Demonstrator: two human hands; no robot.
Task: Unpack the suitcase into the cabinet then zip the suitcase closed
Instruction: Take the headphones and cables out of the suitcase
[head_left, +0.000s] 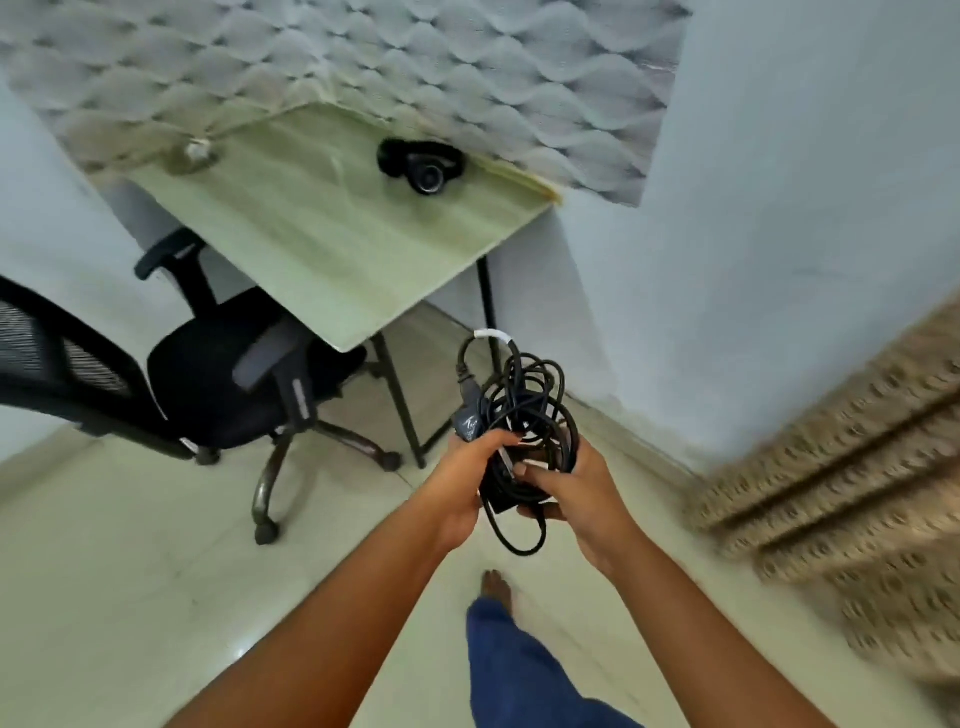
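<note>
A tangled bundle of black cables (530, 400) with a dark adapter block hangs between both hands, held out over the floor. My left hand (462, 483) grips the bundle from the left, fingers curled over its top. From the right, my right hand (576, 493) holds it, thumb pressed across the cables. One loop carries a white tag at the top. The suitcase is not in view. A brown patterned surface with dark horizontal gaps (852, 467), blurred by motion, fills the right side; I cannot tell whether it is the cabinet.
A light wooden desk (322, 249) on black legs stands ahead, with black headphones (422, 165) on it near the wall. A black office chair (218, 379) stands at its left. Pale tiled floor lies below, with my leg and bare foot (496, 587) on it.
</note>
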